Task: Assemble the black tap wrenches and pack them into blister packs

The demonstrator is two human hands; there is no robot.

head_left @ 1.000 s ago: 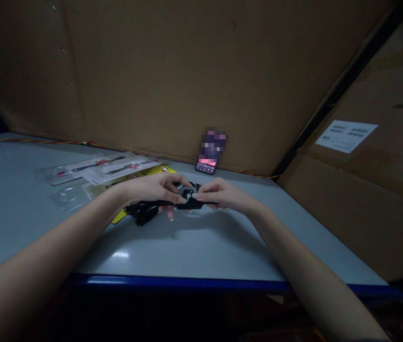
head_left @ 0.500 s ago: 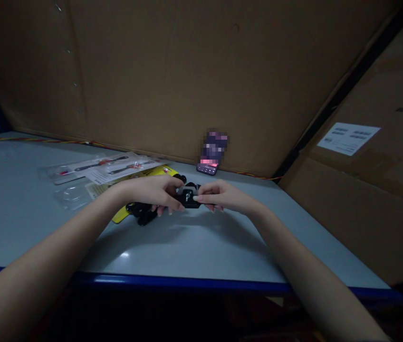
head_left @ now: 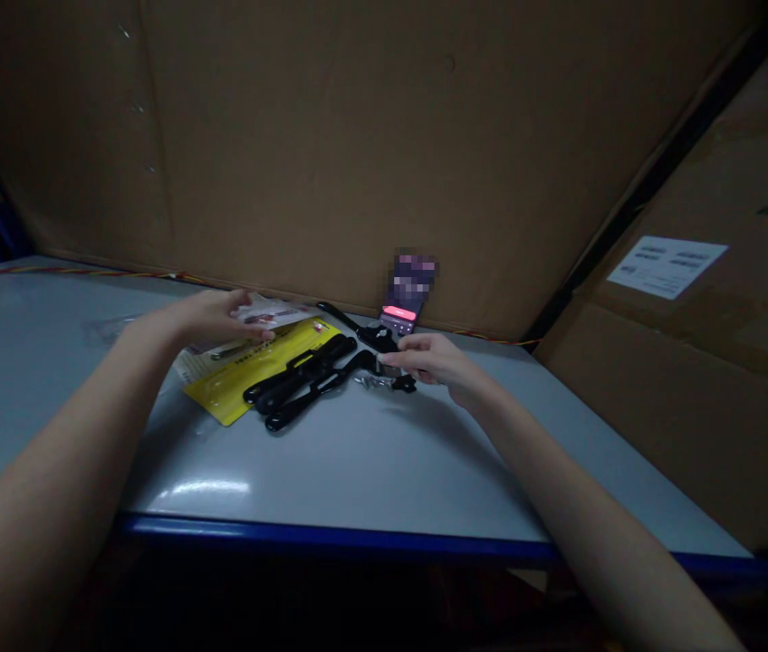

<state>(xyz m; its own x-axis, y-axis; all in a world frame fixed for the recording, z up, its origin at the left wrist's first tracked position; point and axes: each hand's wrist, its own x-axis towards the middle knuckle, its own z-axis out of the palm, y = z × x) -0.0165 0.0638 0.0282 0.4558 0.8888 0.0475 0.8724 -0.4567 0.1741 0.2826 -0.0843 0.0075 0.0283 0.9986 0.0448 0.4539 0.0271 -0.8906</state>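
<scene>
Fingers of the right hand (head_left: 428,358) hide the black bracket's (head_left: 340,376) end.

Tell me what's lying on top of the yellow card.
Black slotted arms lie across the yellow card, and clear plastic packaging sits at its far edge. Whatever is printed beneath the arms is covered.

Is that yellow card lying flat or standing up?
Lying flat: the yellow card rests face-up on the grey table, with black slotted bars beside it.
</scene>
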